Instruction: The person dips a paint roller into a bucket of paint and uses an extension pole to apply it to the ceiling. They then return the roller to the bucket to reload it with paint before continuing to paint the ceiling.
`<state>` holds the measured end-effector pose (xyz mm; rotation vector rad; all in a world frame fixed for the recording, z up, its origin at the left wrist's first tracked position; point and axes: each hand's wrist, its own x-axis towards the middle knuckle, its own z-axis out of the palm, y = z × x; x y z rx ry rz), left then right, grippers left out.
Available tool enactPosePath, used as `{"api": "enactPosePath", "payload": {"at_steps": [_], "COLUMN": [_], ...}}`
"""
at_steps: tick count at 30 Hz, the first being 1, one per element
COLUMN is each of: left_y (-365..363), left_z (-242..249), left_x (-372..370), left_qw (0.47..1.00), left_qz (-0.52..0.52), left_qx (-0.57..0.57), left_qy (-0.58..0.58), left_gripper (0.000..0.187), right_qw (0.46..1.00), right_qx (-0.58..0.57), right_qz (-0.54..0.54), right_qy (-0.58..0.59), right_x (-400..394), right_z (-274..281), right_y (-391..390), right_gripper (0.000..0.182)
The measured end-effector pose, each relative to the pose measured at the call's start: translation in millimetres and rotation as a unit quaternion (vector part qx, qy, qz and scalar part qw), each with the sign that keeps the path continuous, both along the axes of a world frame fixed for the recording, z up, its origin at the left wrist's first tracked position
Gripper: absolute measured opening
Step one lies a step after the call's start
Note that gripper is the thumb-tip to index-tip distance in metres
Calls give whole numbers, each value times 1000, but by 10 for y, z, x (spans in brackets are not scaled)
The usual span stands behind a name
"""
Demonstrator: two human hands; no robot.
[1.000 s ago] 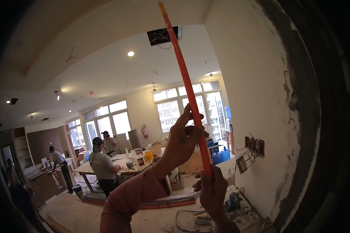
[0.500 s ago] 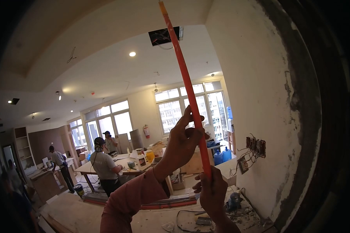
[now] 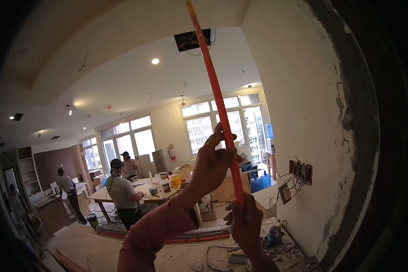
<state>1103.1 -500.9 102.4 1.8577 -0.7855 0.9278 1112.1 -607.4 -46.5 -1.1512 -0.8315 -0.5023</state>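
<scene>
A long orange-red pipe (image 3: 213,77) rises from the lower middle to the top of the head view, tilted to the left, with a yellowish tip near the ceiling. My left hand (image 3: 215,163) grips it partway up, thumb and fingers around the shaft. Lower down, my right hand (image 3: 246,220) is closed around the pipe's bottom end. The pipe's upper part passes in front of a dark square ceiling opening (image 3: 186,41) with wires.
Exposed wires hang from a wall box (image 3: 300,172) at right. Below lies a cluttered board (image 3: 177,256) with tools and debris. One person (image 3: 122,195) stands at a worktable (image 3: 104,192); others are farther back. Blue water jugs (image 3: 260,181) stand near the windows.
The view has shifted slightly, so the room appears a little to the right. Both hands keep their hold on the pipe, in nearly the same position.
</scene>
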Motion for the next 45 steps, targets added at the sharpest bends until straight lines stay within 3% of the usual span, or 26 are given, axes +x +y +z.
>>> {"api": "enactPosePath", "payload": {"at_steps": [12, 18, 21, 23, 32, 39, 42, 45], "left_y": [105, 308, 403, 450, 655, 751, 677, 631], "left_z": [305, 487, 591, 656, 1022, 978, 933, 932], "left_x": [544, 957, 1154, 1289, 1667, 1898, 1870, 1879], "left_qw": [998, 996, 995, 995, 991, 987, 988, 989], "left_qz": [-14, 1, 11, 16, 64, 79, 75, 65], "left_qx": [-48, -53, -53, -60, -43, -32, -32, -29], "left_qy": [46, 78, 82, 77, 112, 135, 130, 128], "left_gripper": [59, 56, 55, 55, 36, 36, 37, 38], "right_qw": [1000, 995, 998, 996, 998, 998, 991, 989], "right_qx": [3, 2, 18, 22, 28, 15, 23, 13], "right_qz": [-25, -91, -49, -79, -56, -55, -126, -139], "right_qy": [13, -38, -22, -37, -13, 39, -48, -41], "right_x": [452, 999, 1083, 1222, 1643, 1807, 1996, 1948], "right_z": [314, 394, 557, 627, 1006, 928, 811, 828], "right_y": [71, 350, 368, 443, 656, 781, 869, 795], "right_gripper": [20, 21, 22, 21, 21, 21, 20, 18]}}
